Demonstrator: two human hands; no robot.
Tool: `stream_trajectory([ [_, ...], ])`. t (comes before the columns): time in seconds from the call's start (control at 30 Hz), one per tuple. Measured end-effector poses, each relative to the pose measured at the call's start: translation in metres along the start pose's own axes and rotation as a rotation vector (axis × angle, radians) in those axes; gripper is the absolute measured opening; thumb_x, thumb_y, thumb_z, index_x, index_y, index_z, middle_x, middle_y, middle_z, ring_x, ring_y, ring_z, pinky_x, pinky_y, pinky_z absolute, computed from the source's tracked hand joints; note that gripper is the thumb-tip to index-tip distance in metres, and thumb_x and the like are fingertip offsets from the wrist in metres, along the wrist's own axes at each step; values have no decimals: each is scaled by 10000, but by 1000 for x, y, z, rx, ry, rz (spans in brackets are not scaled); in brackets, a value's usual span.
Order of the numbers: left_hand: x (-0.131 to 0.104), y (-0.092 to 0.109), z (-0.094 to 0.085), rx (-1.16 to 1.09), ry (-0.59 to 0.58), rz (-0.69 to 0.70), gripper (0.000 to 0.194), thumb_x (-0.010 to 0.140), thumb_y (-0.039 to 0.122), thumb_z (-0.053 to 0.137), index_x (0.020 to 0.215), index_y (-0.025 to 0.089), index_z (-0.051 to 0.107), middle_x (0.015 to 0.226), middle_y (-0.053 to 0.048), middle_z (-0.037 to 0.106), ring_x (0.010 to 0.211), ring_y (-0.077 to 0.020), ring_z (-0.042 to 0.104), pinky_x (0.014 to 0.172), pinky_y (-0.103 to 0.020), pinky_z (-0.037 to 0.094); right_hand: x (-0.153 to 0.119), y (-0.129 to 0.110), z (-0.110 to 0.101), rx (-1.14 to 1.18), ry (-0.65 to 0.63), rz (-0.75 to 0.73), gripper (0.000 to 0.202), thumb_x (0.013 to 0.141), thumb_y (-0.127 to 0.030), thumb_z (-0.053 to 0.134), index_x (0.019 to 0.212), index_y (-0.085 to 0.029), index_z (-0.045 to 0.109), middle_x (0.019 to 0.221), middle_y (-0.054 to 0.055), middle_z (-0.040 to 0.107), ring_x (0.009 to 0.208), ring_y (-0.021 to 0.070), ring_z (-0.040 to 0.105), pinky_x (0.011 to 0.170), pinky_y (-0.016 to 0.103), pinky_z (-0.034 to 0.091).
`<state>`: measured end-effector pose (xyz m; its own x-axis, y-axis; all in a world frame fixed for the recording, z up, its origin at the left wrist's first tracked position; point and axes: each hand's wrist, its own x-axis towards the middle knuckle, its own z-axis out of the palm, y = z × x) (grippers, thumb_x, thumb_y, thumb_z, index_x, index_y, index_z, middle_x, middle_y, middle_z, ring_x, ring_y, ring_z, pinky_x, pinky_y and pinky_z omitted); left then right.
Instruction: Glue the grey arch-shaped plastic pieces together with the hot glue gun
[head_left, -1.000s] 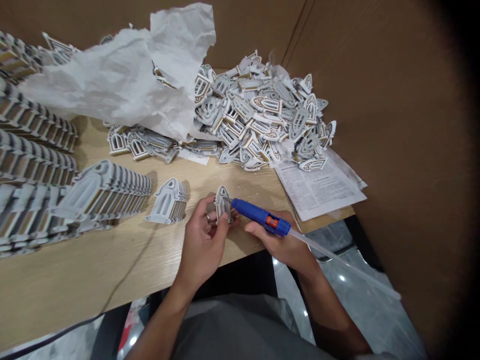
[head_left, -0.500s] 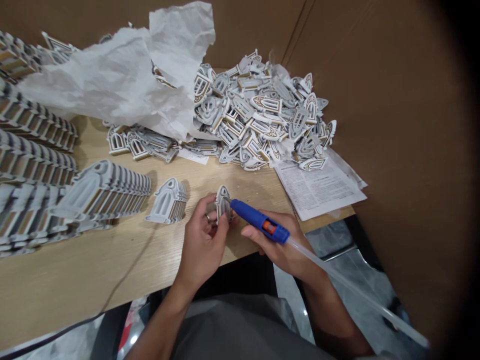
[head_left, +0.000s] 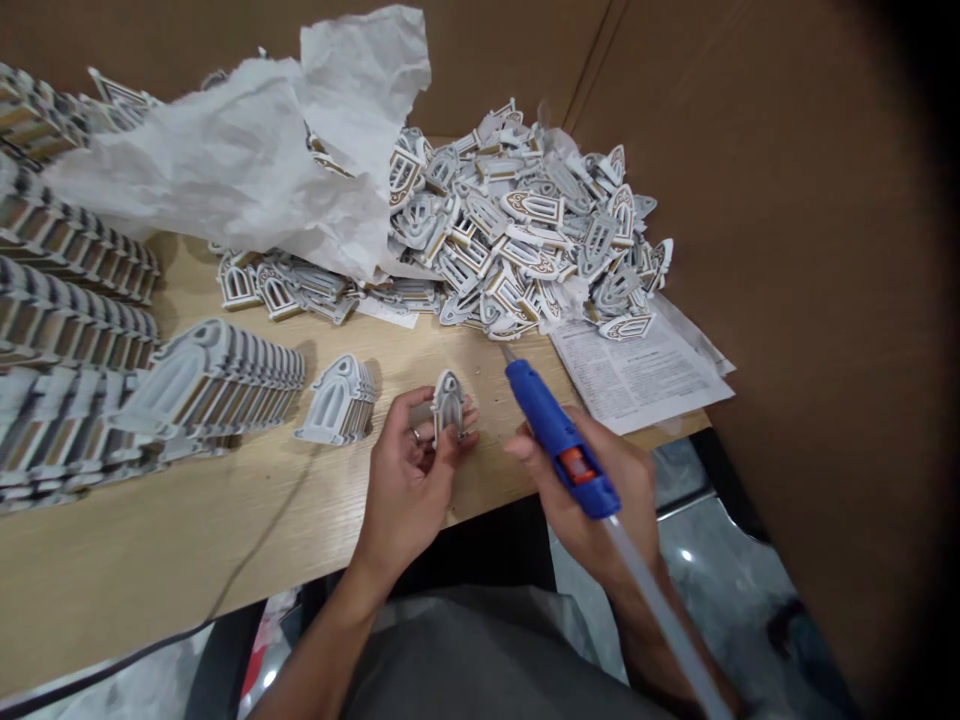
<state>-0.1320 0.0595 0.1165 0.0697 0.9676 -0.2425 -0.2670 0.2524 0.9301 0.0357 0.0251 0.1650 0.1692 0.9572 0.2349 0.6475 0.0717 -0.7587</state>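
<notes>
Between the fingers and thumb of my left hand (head_left: pixel 412 470) is a small arched window-shaped piece (head_left: pixel 448 403), held upright with its grey side towards me. My right hand (head_left: pixel 600 480) is closed around a blue hot glue gun (head_left: pixel 559 435) with an orange part in its body. A long translucent glue stick (head_left: pixel 660 600) trails from its rear end. The nozzle points up and away, apart from the piece. Left of my left hand stands a short row of similar arched pieces (head_left: pixel 337 400), stacked face to back.
A longer row of arched pieces (head_left: pixel 217 380) and several stacked rows (head_left: pixel 67 320) fill the table's left side. Crumpled white paper (head_left: pixel 247 160) lies behind. A loose heap of arched pieces (head_left: pixel 517 230) spreads at the back, with printed sheets (head_left: pixel 630 375) to its right. Brown boards (head_left: pixel 750 200) enclose the table.
My right hand has drawn the glue gun away from the arched piece, to the right, and its nozzle has swung upward. My left hand keeps its hold, nearly unmoved.
</notes>
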Motion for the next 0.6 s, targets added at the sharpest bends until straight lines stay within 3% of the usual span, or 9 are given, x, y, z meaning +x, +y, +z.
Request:
stream_trajectory([
  [0.17,1,0,-1,-51,-3,-9,457,925,450,868,1116,243,509,1064,-96,854,940,-281,861,865,-444,726,13,14,-5,150,-19,50,394,994,-636,757,941,-246,783,875,66,768,721,221,697,648,331,548],
  [0.3,2,4,-2,-20,-14,27,375,959,408,837,1110,214,553,1052,-103,866,781,-232,846,775,-404,731,16,35,-1,383,1,260,564,1002,-760,651,942,-213,777,725,30,673,559,170,577,485,296,448],
  [0.43,3,6,-2,-19,-16,30,342,968,387,829,1099,211,567,1021,-94,873,748,-213,841,756,-368,724,21,48,0,526,25,311,617,998,-804,609,900,-211,750,687,12,638,489,137,524,415,268,391],
  [0.5,3,6,-2,-16,-12,32,340,967,387,830,1095,210,570,1020,-93,874,749,-207,840,752,-355,720,26,48,-2,595,88,308,580,995,-775,649,888,-214,746,733,22,660,511,134,553,406,253,388],
  [0.6,3,5,-2,-12,-11,38,333,974,379,825,1106,204,573,1024,-93,872,756,-201,837,747,-346,716,33,42,-5,657,292,320,583,973,-779,676,825,-216,720,745,26,649,528,140,572,376,242,354],
])
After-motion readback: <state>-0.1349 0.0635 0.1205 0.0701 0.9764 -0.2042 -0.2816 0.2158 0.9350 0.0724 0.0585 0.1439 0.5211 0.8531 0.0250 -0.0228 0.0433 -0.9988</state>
